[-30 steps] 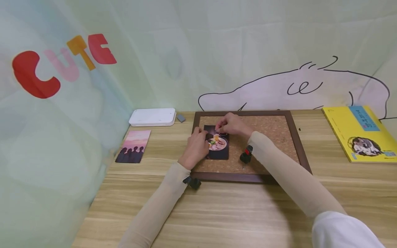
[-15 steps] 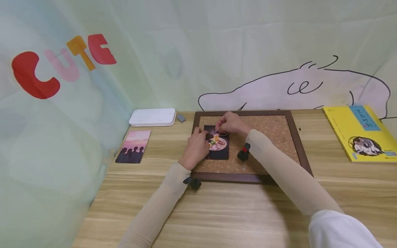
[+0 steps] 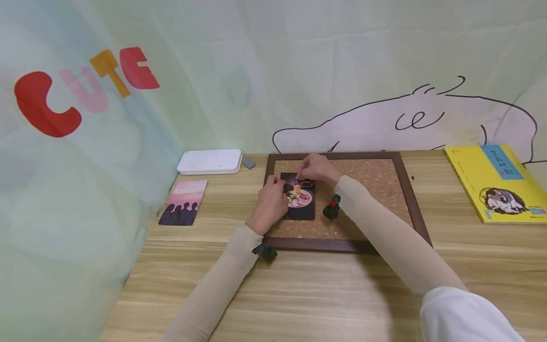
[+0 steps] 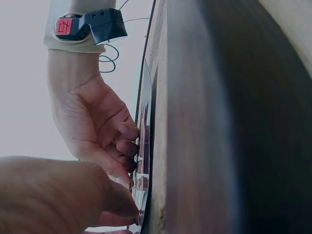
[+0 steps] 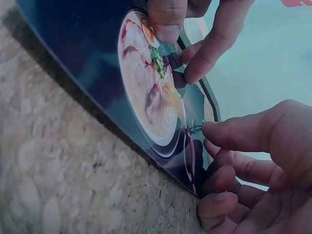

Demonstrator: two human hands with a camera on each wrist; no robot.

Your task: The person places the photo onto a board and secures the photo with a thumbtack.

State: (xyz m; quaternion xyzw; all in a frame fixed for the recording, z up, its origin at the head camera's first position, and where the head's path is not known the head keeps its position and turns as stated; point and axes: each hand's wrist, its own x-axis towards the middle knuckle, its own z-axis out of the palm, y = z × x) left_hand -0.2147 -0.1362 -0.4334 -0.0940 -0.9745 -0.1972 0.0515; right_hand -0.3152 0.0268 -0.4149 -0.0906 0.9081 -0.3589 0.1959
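Pressing food photo [image 3: 301,198] at 3 o'clock of loose-fingered left hand [image 3: 270,202]; pinching pin [image 5: 196,127] in right hand [image 3: 318,169], with photo at 7 o'clock.

the right hand [image 3: 319,168] has edged slightly away from the person, showing a little more of the food photo [image 3: 301,198] beneath it. its wrist camera [image 3: 331,207] and beige sleeve [image 3: 384,230] have shifted left.

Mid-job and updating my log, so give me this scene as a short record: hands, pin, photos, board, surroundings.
Left hand: touches food photo
Right hand: pinches small pin at food photo
Pin pushed in: cannot tell
Food photo: on corkboard, towards its left side
Left of corkboard: sunset photo, white case, grey block
Right of corkboard: yellow book
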